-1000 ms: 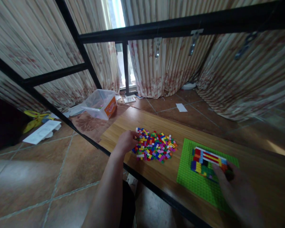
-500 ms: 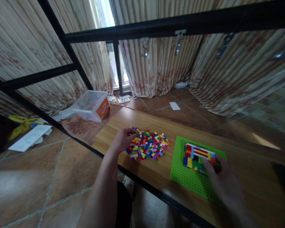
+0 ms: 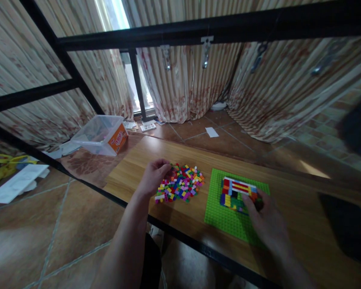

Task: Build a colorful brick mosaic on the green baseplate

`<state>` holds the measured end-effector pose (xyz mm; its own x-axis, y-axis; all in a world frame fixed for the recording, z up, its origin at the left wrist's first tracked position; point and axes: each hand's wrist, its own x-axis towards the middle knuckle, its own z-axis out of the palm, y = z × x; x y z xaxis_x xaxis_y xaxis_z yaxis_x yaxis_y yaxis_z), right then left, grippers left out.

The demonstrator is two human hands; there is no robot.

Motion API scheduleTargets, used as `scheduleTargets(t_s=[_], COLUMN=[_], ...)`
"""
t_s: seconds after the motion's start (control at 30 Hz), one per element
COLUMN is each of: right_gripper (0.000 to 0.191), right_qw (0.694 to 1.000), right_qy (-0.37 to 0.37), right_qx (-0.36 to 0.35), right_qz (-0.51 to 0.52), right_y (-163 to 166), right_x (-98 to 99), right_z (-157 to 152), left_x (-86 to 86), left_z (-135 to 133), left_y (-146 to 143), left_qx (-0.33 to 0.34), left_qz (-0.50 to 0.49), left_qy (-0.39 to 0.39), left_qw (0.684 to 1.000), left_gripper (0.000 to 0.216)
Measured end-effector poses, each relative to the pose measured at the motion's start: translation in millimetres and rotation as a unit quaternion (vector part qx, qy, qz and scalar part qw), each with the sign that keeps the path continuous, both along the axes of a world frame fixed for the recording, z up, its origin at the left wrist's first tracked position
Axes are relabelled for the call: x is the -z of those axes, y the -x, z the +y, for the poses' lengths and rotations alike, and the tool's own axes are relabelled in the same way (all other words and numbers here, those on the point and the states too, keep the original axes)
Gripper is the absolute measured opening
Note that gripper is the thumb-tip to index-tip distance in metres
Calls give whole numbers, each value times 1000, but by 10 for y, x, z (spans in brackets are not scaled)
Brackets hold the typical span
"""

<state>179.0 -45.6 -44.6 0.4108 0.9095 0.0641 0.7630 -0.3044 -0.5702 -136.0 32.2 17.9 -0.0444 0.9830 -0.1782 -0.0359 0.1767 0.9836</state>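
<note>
A heap of small multicoloured toy bricks lies on the wooden table. My left hand is at the heap's far left edge, thumb and fingers drawn together; whatever they may pinch is too small to make out. To the right, a block-shaped build of toy bricks, with red, yellow, white and blue rows, rests on a green studded baseplate. My right hand grips the right end of this build, thumb on the near side, fingers mostly hidden behind it.
The narrow wooden table has a dark flat object at its right. A clear plastic box with an orange label stands on the floor beyond the left end. Black metal bars cross in front of the curtains.
The view has swung to the right, so everything sits farther left, and more of the dark flat object shows. My left hand has shifted slightly at the heap; my right hand still grips the build.
</note>
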Motion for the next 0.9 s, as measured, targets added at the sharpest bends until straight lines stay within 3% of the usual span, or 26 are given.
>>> scheduleTargets(t_s=[0.3, 0.57, 0.9], right_gripper=[81, 81, 80], right_qw=[1000, 1000, 1000], right_qy=[-4, -5, -8], right_qx=[-7, -11, -14], right_qz=[-16, -13, -19], right_y=[8, 1, 7], right_x=[6, 6, 7], right_z=[-2, -8, -2], left_x=[118, 217, 224], left_z=[52, 73, 94], left_y=[-26, -31, -83], left_qx=[-8, 35, 64], left_qz=[113, 311, 393], left_qy=[-39, -101, -122], left_qw=[993, 945, 909], left_gripper=[14, 15, 18])
